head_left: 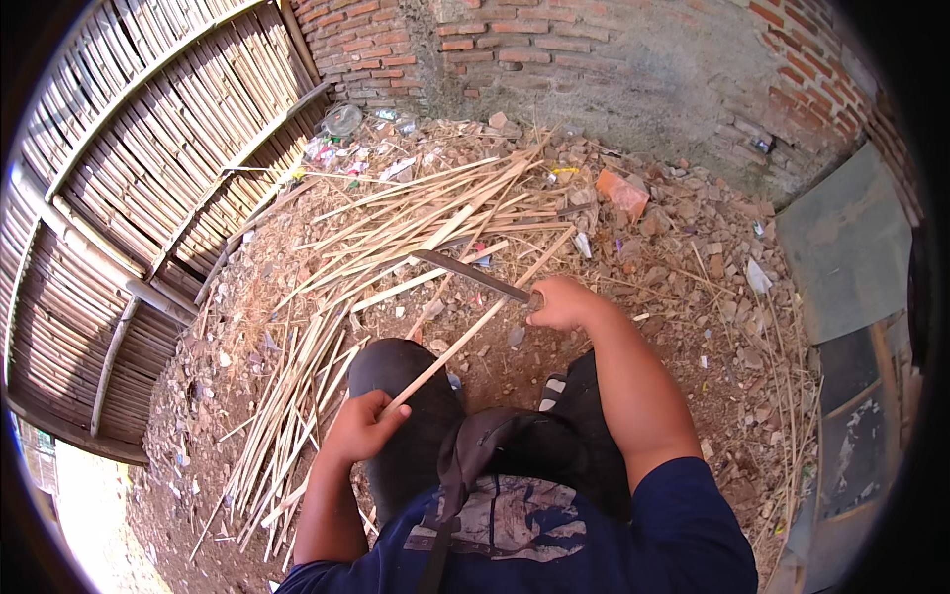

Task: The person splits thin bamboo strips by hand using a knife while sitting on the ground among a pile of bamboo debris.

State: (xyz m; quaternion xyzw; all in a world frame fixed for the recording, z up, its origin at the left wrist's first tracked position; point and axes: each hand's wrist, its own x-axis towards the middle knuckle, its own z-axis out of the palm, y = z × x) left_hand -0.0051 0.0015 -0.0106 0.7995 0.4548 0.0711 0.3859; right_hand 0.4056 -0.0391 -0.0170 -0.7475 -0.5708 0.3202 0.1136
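Note:
My left hand (pixel 368 426) is closed around the near end of a long, pale bamboo strip (pixel 463 340), which slants up and away to the right. In my right hand (pixel 563 303) is the handle of a machete (pixel 473 272), its dark blade pointing left and away. The blade crosses the strip close to my right fist; whether it cuts into the strip I cannot tell. My fingers hide the machete's handle. Ahead and to the left, a loose pile of split bamboo strips (pixel 426 223) lies on the ground.
A bamboo slat fence (pixel 148 129) stands at the left, a brick wall (pixel 633 84) at the back. Rubble and litter cover the ground, with a broken brick (pixel 622 194) beyond the pile. Grey panels (pixel 849 247) lean at the right. My knees (pixel 401 371) are bent below my hands.

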